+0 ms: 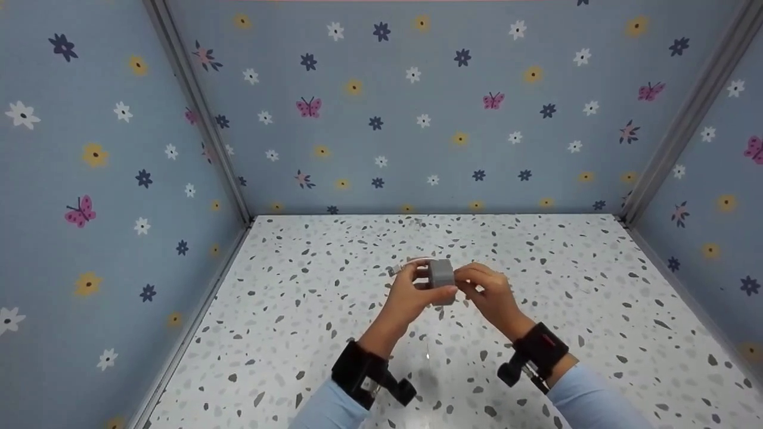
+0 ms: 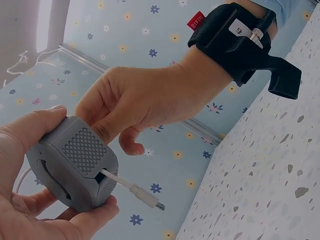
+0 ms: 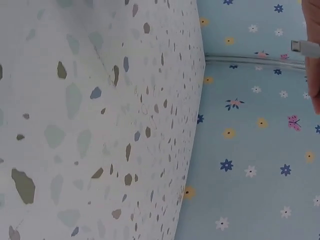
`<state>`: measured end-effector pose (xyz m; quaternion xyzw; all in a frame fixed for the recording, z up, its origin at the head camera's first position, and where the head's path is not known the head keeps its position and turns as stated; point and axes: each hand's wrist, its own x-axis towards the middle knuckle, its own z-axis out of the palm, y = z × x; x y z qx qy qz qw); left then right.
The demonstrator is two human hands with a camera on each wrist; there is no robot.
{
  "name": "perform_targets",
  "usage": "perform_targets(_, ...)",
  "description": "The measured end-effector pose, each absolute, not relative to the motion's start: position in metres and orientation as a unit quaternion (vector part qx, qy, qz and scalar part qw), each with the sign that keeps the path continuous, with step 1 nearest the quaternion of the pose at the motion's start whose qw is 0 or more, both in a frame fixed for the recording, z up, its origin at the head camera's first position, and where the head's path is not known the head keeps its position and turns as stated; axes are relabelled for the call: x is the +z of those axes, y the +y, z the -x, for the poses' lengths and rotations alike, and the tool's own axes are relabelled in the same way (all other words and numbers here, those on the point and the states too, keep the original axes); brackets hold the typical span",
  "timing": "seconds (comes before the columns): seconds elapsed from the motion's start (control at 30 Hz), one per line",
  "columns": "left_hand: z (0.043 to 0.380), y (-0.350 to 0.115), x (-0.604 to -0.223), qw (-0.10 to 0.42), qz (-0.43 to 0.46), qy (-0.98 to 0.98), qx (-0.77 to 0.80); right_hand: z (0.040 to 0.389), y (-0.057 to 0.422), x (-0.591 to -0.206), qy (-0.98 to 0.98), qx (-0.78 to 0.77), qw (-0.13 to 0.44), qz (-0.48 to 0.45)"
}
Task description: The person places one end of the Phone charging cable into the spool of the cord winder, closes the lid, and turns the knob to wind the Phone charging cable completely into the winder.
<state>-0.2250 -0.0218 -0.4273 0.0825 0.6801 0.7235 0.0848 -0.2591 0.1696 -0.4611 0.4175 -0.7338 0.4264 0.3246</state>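
My left hand (image 1: 411,295) grips a small grey block-shaped case (image 1: 441,273), thumb on the near side and fingers round the other. In the left wrist view the case (image 2: 82,150) has rounded corners, a diamond-textured panel and a curved slot. From an opening in it sticks a short white cable (image 2: 117,178) ending in a small metal-tipped plug (image 2: 159,205). My right hand (image 1: 489,292) has its fingers bent, with the fingertips right at the case's right side. What they pinch there is hidden, so I cannot tell. A white plug (image 3: 304,48) also shows at the right wrist view's edge.
Both hands are above a white speckled tabletop (image 1: 334,369). Blue flower-patterned panels (image 1: 381,119) stand at the back and both sides, joined by grey metal corner posts (image 1: 197,107). Each wrist wears a black camera strap (image 1: 541,351).
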Motion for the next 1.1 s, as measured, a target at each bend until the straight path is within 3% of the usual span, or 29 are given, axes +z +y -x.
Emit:
perform_targets(0.17,0.225,-0.022,-0.426,0.081,-0.070,0.688,0.717,0.247,0.162,-0.452,-0.740,0.601,0.123,-0.276)
perform_targets(0.27,0.225,-0.022,-0.425,0.083,-0.069,0.692,0.714,0.246,0.164,-0.451,-0.729,0.618,0.110,-0.273)
perform_targets(0.37,0.225,-0.021,-0.425,0.086,-0.074,0.691,0.714,0.252,0.169,-0.457,-0.730,0.552,0.195,-0.352)
perform_targets(0.5,0.225,-0.021,-0.426,0.096,-0.083,0.686,0.717,0.263,0.175,-0.461,-0.695,0.382,0.395,-0.463)
perform_targets(0.57,0.225,-0.021,-0.426,0.100,-0.086,0.683,0.718,0.269,0.177,-0.461,-0.659,0.315,0.469,-0.495)
perform_targets(0.67,0.224,-0.022,-0.426,0.105,-0.088,0.683,0.718,0.275,0.178,-0.458,-0.615,0.256,0.523,-0.532)
perform_targets(0.77,0.223,-0.023,-0.426,0.107,-0.089,0.679,0.720,0.276,0.179,-0.455,-0.606,0.232,0.532,-0.544)
perform_targets(0.9,0.223,-0.023,-0.425,0.104,-0.093,0.674,0.726,0.269,0.173,-0.455,-0.668,0.300,0.454,-0.508)
perform_targets(1.1,0.225,-0.020,-0.427,0.088,-0.086,0.682,0.721,0.235,0.156,-0.433,-0.779,0.504,0.171,-0.332)
